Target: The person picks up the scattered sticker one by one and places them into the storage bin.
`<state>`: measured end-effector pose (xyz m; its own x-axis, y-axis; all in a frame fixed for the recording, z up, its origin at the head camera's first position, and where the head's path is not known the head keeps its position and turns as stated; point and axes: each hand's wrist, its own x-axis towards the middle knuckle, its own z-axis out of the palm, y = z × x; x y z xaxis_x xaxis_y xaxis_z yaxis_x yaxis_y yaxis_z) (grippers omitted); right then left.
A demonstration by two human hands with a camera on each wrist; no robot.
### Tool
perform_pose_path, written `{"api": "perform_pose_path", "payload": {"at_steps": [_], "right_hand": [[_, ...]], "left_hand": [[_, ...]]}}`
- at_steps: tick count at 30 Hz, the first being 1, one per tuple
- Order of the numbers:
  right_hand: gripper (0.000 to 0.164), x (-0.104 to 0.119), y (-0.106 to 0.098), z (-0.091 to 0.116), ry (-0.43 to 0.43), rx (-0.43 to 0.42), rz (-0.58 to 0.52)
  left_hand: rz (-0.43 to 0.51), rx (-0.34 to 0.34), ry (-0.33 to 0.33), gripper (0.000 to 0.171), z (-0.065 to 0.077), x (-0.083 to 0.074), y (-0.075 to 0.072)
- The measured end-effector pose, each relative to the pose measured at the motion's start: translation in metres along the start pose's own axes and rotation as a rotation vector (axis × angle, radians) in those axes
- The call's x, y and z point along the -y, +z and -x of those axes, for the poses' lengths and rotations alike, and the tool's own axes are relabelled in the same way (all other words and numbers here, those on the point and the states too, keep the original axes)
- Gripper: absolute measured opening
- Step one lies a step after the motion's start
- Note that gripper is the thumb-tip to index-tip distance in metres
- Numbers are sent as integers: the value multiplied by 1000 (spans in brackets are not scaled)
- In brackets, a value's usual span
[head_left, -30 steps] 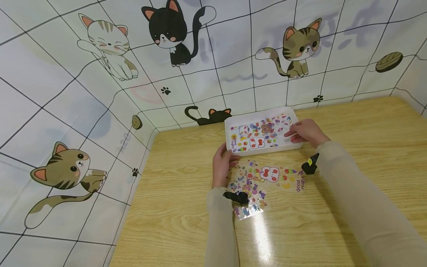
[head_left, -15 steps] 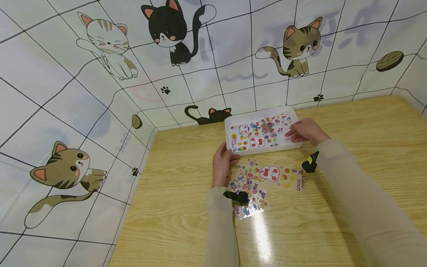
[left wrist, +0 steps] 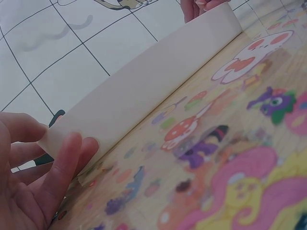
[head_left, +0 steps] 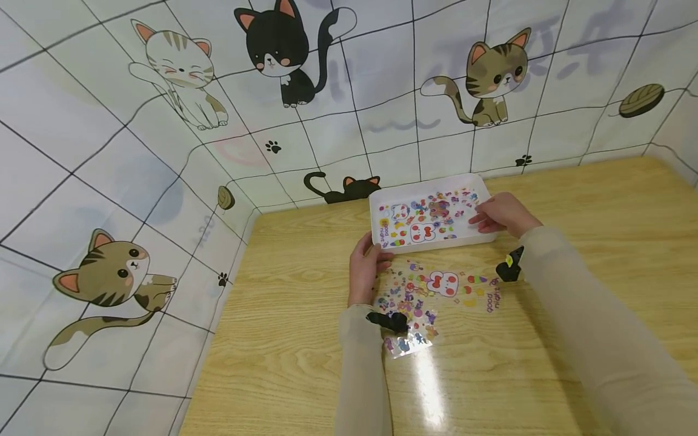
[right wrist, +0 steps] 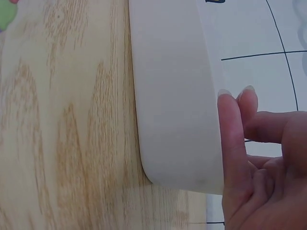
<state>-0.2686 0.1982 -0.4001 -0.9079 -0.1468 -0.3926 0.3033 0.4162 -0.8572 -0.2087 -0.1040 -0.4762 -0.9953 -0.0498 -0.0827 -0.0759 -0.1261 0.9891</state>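
A shallow white tray (head_left: 463,238) stands against the back wall. A sheet of colourful stickers (head_left: 421,213) lies in it, with a red-and-white bunny and "good night" lettering. My left hand (head_left: 364,270) holds the tray's front left corner; in the left wrist view its fingers (left wrist: 69,158) bend round the end of the white wall. My right hand (head_left: 504,215) hangs over the tray's right end, fingertips inside the rim. In the right wrist view its thumb and a bent finger (right wrist: 248,103) come close together behind the rim; I cannot tell whether anything small is between them.
Transparent sticker sheets (head_left: 452,293) lie on the wooden table (head_left: 283,339) in front of the tray, partly under my left wrist. A wall covering (head_left: 382,121) with cat drawings stands behind and to the left. Black wrist straps (head_left: 389,321) sit over both sleeves.
The head view has shifted very slightly. Both hands, the tray and the sticker sheets keep the same places.
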Motion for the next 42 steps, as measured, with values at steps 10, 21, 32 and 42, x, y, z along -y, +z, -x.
{"api": "perform_pose_path", "payload": {"at_steps": [10, 21, 32, 42], "right_hand": [[58, -5, -1, -4, -32, 21, 34], [58, -4, 1, -7, -36, 21, 118], [52, -1, 6, -6, -51, 43, 160], [47, 0, 8, -7, -46, 64, 206]], "left_hand": [[-8, 0, -4, 42, 0, 1, 1], [5, -13, -12, 41, -1, 1, 1], [-10, -15, -22, 42, -1, -1, 1], [-1, -8, -13, 41, 0, 0, 1]]}}
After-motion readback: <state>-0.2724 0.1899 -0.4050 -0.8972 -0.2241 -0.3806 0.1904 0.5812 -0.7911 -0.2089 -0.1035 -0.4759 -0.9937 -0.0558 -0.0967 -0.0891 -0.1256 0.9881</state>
